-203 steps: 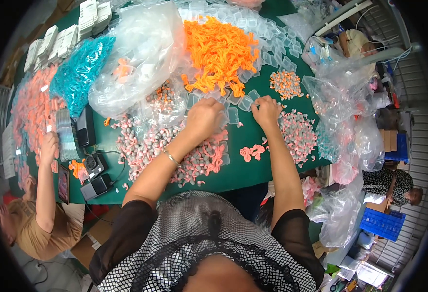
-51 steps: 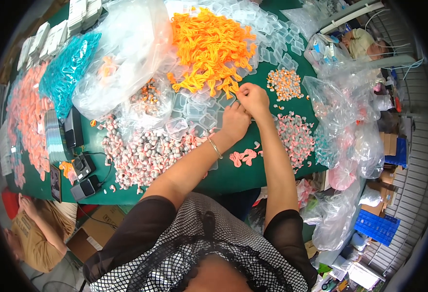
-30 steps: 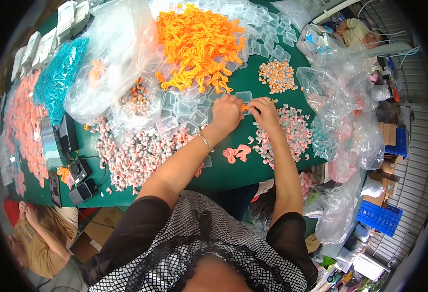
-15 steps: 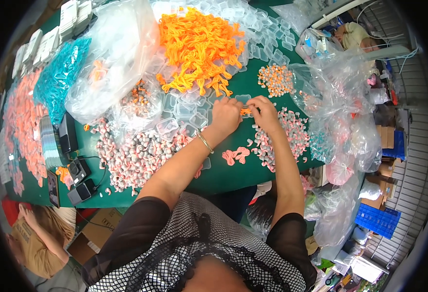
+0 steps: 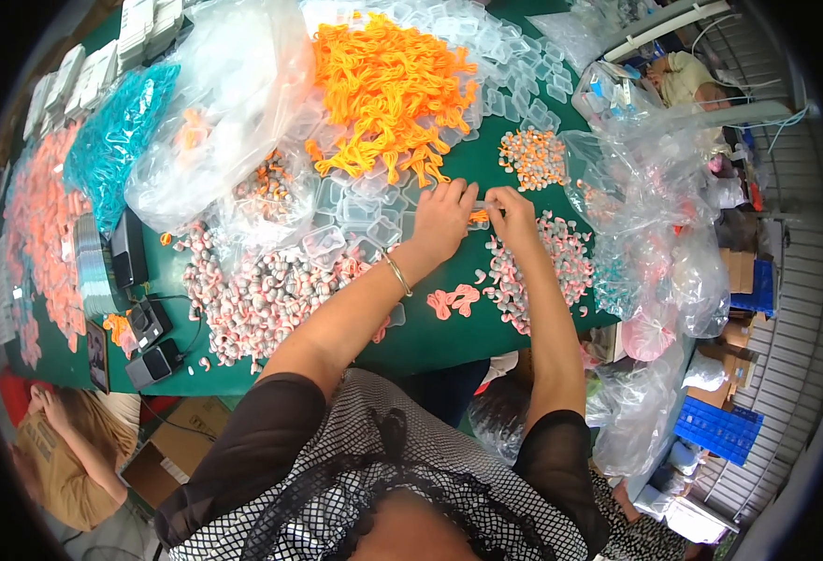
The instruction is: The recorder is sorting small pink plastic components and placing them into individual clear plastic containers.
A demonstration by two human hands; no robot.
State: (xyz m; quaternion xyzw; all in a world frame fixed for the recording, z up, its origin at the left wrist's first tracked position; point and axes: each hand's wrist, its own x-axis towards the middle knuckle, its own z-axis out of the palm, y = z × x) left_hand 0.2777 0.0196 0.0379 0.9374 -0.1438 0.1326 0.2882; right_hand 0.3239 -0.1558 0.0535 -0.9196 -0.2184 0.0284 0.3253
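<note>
My left hand (image 5: 443, 222), with a bangle at its wrist, and my right hand (image 5: 512, 217) are close together over the green table. Their bent fingers grip a small clear plastic box (image 5: 485, 204) from both sides. Orange cord (image 5: 478, 217) shows at the box, between the hands; the fingers cover much of it. Beyond my left hand lies a heap of orange cord bundles (image 5: 383, 93). Small pink-and-grey pieces (image 5: 544, 271) lie beside my right wrist, and pink cord bundles (image 5: 454, 301) rest between my forearms.
Clear boxes (image 5: 365, 210) and another pink-and-grey pile (image 5: 262, 299) spread to the left. Orange-and-grey pieces (image 5: 531, 157) lie at far right. Plastic bags (image 5: 215, 112) stand on the table. A person in a tan shirt (image 5: 65, 458) sits at lower left.
My fingers have shifted on the small clear box, and its clear edge now shows between both hands. At the lower right, a person's patterned clothing has come into view.
</note>
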